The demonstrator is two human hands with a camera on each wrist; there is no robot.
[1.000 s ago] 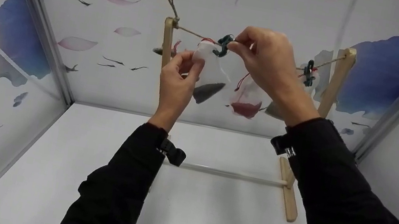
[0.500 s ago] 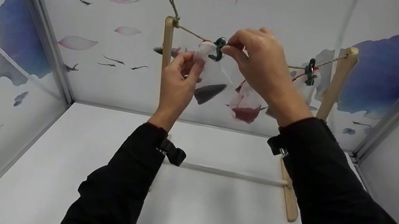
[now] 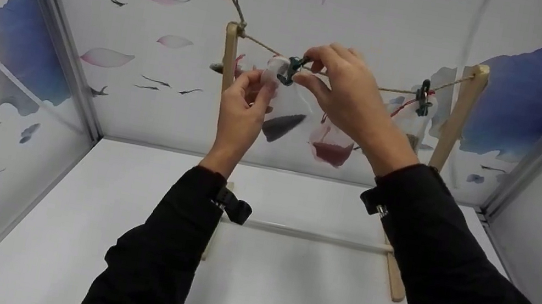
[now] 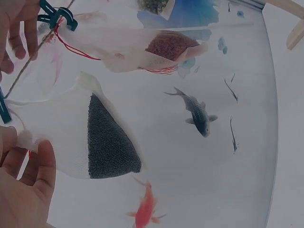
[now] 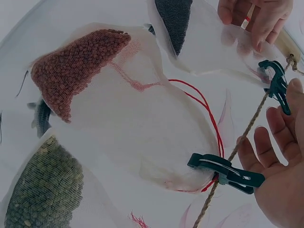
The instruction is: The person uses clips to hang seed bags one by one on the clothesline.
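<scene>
My left hand (image 3: 242, 110) pinches the neck of a white mesh bag (image 4: 71, 128) between thumb and fingers. Dark grains fill one lower corner of this bag. My right hand (image 3: 351, 91) has thumb and index finger at the handles of a dark green clothespin (image 5: 276, 83), its other fingers loosely bent. That clothespin sits where the bag's neck meets the twine line (image 3: 396, 90). To its right hangs a second mesh bag (image 5: 142, 109) with reddish-brown grains and a red drawstring, held on the twine by another green clothespin (image 5: 225, 172).
Two wooden posts (image 3: 457, 118) carry the twine, joined low down by a pale rod (image 3: 312, 234). A bag of greenish grains (image 5: 45, 185) hangs near the right post under a green clothespin (image 3: 424, 98). Printed panels (image 3: 144, 113) enclose the white table (image 3: 278, 298).
My right hand has shifted left and slightly down with the clothespin, onto the bag's neck. Its thumb and index fingertips are now farther apart. My left hand keeps its pinch.
</scene>
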